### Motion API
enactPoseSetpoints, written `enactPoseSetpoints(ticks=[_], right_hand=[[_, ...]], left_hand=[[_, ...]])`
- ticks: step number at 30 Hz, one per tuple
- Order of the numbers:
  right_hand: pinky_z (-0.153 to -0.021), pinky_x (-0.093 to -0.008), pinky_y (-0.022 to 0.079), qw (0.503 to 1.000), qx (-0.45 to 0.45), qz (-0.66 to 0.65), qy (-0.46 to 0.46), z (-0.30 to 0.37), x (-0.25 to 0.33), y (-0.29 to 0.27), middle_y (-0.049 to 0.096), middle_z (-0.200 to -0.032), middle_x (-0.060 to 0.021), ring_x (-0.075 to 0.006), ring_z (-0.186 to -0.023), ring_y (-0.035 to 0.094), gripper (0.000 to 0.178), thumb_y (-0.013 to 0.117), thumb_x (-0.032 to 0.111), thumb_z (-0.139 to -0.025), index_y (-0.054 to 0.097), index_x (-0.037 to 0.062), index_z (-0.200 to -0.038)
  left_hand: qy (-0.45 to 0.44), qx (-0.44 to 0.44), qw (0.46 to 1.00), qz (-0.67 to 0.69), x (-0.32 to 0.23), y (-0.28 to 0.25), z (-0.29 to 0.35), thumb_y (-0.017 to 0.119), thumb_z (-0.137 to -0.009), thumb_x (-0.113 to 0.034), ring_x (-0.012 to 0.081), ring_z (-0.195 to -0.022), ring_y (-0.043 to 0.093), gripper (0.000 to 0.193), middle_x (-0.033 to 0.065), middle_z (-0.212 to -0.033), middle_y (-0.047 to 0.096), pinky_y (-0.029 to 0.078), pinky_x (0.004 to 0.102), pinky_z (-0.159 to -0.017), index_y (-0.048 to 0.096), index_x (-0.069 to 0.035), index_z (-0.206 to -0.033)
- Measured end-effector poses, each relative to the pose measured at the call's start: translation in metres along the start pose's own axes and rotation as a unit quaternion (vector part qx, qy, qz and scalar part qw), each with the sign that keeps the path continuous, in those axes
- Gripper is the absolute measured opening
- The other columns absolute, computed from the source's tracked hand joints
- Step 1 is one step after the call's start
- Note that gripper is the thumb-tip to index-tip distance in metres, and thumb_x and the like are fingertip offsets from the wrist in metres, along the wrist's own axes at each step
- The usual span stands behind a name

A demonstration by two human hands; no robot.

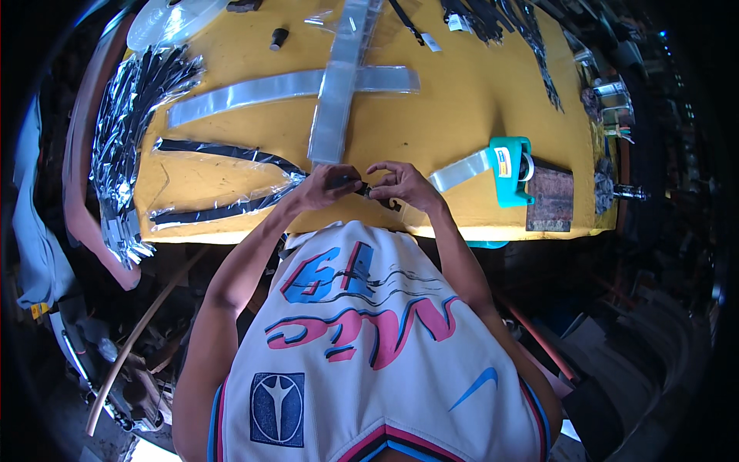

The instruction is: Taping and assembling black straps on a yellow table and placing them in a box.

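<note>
Near the table's front edge, my left hand is closed on a black strap partly wrapped in clear plastic. Two lengths of it spread leftward from my fist across the yellow table. A short dark end pokes out to the right, between my hands. My right hand is just beside it, index finger curled and thumb and fingertips pinching at this dark end; the exact grip is small and partly hidden. Right of my hands sits a teal tape dispenser, with a clear strip reaching from it toward my right wrist.
Two long clear plastic strips cross beyond my hands. A bundle of black plastic-wrapped straps hangs over the left edge; more straps lie far right. A small black cap, a clear roll and a dark rectangular plate are on the table.
</note>
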State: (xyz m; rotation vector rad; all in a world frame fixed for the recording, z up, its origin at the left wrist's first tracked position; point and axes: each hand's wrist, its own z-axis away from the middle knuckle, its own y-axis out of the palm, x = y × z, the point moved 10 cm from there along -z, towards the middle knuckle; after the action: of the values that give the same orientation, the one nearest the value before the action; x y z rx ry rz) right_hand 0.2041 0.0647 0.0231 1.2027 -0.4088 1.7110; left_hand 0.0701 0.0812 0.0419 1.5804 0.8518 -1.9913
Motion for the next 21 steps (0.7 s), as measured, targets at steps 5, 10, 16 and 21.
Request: enactPoseSetpoints(ticks=[5, 10, 16, 21], right_hand=[[-0.071, -0.0225, 0.053, 1.000, -0.014, 0.011, -0.001, -0.002, -0.001, 0.003, 0.076, -0.091, -0.0123, -0.0098, -0.078, 0.070, 0.049, 0.081, 0.006, -0.083, 0.057, -0.0005, -0.126], [-0.075, -0.0220, 0.053, 1.000, -0.005, 0.015, -0.020, -0.006, -0.003, 0.009, 0.076, -0.091, -0.0115, -0.0094, -0.082, 0.070, 0.047, 0.080, 0.008, -0.084, 0.057, -0.0009, -0.124], [-0.078, -0.0210, 0.053, 0.999, -0.038, 0.035, -0.012, 0.001, 0.006, -0.003, 0.076, -0.088, -0.0070, -0.0082, -0.082, 0.070, 0.048, 0.082, 0.009, -0.083, 0.058, -0.0004, -0.124], [-0.078, -0.0214, 0.053, 0.999, -0.037, 0.035, -0.004, 0.000, 0.006, -0.006, 0.075, -0.086, -0.0058, -0.0085, -0.081, 0.070, 0.049, 0.082, 0.010, -0.082, 0.058, 0.0000, -0.124]], left_hand=[[0.037, 0.000, 0.999, -0.037, -0.004, -0.001, -0.001, 0.064, -0.094, -0.019, 0.0216, -0.079, 0.068, 0.021, 0.0129, -0.092, 0.073, 0.053, 0.0350, -0.073, 0.069, 0.000, -0.103], [0.117, 0.012, 0.985, -0.122, -0.014, 0.009, -0.002, 0.061, -0.097, -0.020, 0.0180, -0.080, 0.065, 0.024, 0.0127, -0.086, 0.070, 0.050, 0.0338, -0.071, 0.067, 0.003, -0.101], [-0.087, -0.039, 0.994, 0.060, 0.016, -0.003, 0.002, 0.058, -0.100, -0.023, 0.0176, -0.082, 0.064, 0.029, 0.0111, -0.089, 0.068, 0.050, 0.0344, -0.073, 0.065, 0.003, -0.109], [-0.025, 0.016, 1.000, -0.007, 0.021, -0.008, 0.002, 0.059, -0.098, -0.026, 0.0192, -0.088, 0.065, 0.031, 0.0109, -0.095, 0.070, 0.051, 0.0341, -0.080, 0.065, 0.001, -0.112]])
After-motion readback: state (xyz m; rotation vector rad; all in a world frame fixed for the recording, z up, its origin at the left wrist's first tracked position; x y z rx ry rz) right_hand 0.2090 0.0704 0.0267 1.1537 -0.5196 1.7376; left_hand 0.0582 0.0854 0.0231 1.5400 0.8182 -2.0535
